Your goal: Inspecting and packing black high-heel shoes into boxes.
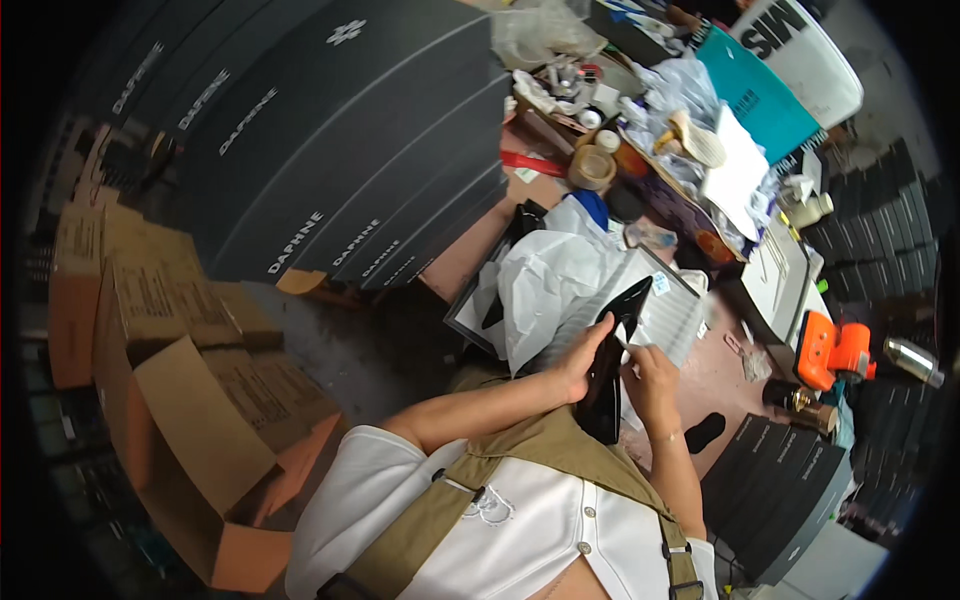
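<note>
A glossy black shoe (603,405) is held upright in front of my apron, its opening toward me. My left hand (580,368) is closed round its left side, thumb along the upper edge. On the other side, my right hand (652,385) has its fingers bent together at the shoe's opening, beside a small white bit. What those fingers pinch is too small to tell. Just beyond lies an open shoe box (462,318) with crumpled white tissue paper (545,275) spilling over it. A black, sole-shaped piece (706,432) lies to the right of my right hand.
Dark shoe boxes (400,130) rise in a tall stack at the left, above brown cartons (150,290). An orange heat gun (835,350) lies at the right. Tape rolls (592,167) and a cluttered carton (690,215) stand at the back. More dark boxes (775,490) are near right.
</note>
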`<state>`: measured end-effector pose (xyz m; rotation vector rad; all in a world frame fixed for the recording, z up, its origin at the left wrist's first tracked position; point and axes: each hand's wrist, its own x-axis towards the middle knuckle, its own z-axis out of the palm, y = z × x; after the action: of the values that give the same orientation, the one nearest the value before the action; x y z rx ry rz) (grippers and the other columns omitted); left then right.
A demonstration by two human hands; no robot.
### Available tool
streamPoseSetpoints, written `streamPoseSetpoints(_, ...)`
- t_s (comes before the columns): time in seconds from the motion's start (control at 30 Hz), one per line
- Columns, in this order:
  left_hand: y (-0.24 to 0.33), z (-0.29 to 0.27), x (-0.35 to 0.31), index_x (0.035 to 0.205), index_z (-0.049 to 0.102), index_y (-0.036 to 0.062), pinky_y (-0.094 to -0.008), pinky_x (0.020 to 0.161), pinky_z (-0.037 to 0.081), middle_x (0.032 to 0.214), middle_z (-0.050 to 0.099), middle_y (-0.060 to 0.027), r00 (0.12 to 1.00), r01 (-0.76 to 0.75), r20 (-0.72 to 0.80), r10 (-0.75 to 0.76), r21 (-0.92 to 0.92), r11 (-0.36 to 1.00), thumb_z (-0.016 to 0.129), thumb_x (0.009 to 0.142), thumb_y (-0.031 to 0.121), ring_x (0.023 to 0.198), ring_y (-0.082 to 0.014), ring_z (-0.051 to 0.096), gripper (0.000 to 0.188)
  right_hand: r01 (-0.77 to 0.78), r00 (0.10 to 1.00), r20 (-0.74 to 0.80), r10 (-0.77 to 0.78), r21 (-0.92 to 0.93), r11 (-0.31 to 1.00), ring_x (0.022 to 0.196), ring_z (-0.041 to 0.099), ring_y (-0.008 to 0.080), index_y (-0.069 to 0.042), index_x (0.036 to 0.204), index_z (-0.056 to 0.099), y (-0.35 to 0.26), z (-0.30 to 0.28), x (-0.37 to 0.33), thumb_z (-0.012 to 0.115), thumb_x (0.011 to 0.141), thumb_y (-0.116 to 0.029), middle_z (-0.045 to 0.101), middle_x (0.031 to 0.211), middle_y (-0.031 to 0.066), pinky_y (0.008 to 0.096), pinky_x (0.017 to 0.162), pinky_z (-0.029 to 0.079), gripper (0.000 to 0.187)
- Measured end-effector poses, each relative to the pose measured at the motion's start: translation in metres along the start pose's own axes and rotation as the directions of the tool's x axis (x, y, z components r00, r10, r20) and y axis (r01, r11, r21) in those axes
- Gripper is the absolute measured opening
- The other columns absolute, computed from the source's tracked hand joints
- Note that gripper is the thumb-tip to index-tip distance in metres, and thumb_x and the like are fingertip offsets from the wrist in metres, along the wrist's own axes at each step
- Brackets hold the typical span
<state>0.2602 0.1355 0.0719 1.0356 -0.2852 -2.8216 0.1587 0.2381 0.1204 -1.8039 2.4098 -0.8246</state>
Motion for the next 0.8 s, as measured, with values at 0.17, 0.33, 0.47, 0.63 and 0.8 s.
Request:
streamPoseSetpoints(0.17, 0.027, -0.002, -0.018, 0.101, 0.064, 0.0204, -0.0308, 0.067, 0.047, 0.088, 0.063, 0.0019, 0.996, 0.073, 0.059, -0.061, -0.234, 0.970, 0.060, 0.081, 0.061, 0.077, -0.0117, 0.057, 0.046, -0.267, 0.963, -0.094, 0.253, -0.198, 0.943, 0.076, 0.060, 0.0318, 0.000, 0.101, 0.061, 0.033, -0.007, -0.003, 0.062, 0.081, -0.004, 0.061, 0.084, 0.0153, 0.0392, 0.067, 0.048, 0.020)
streamPoseSetpoints(0.33, 0.003, -0.016, 0.008, 0.113, 0.058, 0.0166, -0.0335, 0.082, 0.048, 0.102, 0.061, -0.0007, 0.999, 0.001, -0.050, -0.010, -0.181, 0.983, 0.059, 0.083, 0.061, 0.091, -0.0148, 0.057, 0.054, -0.476, 0.829, 0.523, 0.197, 0.475, 0.741, 0.132, 0.039, 0.0298, 0.009, 0.139, 0.033, -0.035, -0.009, 0.026, 0.041, 0.099, -0.041, 0.044, 0.138, 0.0218, 0.0353, 0.110, 0.025, 0.065)
streamPoseSetpoints(0.47, -0.007, -0.010, -0.012, 0.135, 0.031, 0.0067, -0.0356, 0.096, 0.042, 0.132, 0.044, -0.0119, 1.000, -0.028, -0.002, 0.028, -0.060, 0.998, 0.053, 0.085, 0.063, 0.118, -0.0201, 0.045, 0.078, -0.628, 0.682, 0.704, 0.200, 0.423, 0.653, 0.138, 0.024, 0.0273, 0.010, 0.143, 0.015, 0.033, 0.056, 0.006, 0.023, 0.100, -0.050, 0.024, 0.149, 0.0210, 0.0339, 0.113, 0.018, 0.074)
streamPoseSetpoints(0.63, 0.038, 0.002, -0.043, 0.133, 0.025, 0.0056, -0.0341, 0.100, 0.037, 0.137, 0.037, -0.0143, 0.977, -0.005, -0.210, -0.022, -0.127, 0.992, 0.050, 0.087, 0.062, 0.124, -0.0233, 0.041, 0.077, -0.731, 0.596, 0.723, 0.350, 0.307, 0.610, 0.138, 0.026, 0.0281, 0.012, 0.139, 0.029, -0.003, 0.070, 0.056, 0.025, 0.099, -0.053, 0.031, 0.145, 0.0245, 0.0324, 0.112, 0.020, 0.076)
streamPoseSetpoints(0.8, 0.067, -0.024, 0.006, 0.138, 0.035, 0.0046, -0.0298, 0.092, 0.040, 0.119, 0.052, -0.0089, 0.958, -0.258, 0.186, 0.218, 0.230, 0.938, 0.050, 0.093, 0.051, 0.106, -0.0170, 0.048, 0.066, -0.636, 0.692, 0.667, 0.276, 0.383, 0.670, 0.132, 0.029, 0.0332, 0.008, 0.133, 0.034, -0.043, 0.033, 0.058, 0.024, 0.101, -0.045, 0.035, 0.137, 0.0237, 0.0353, 0.110, 0.021, 0.063)
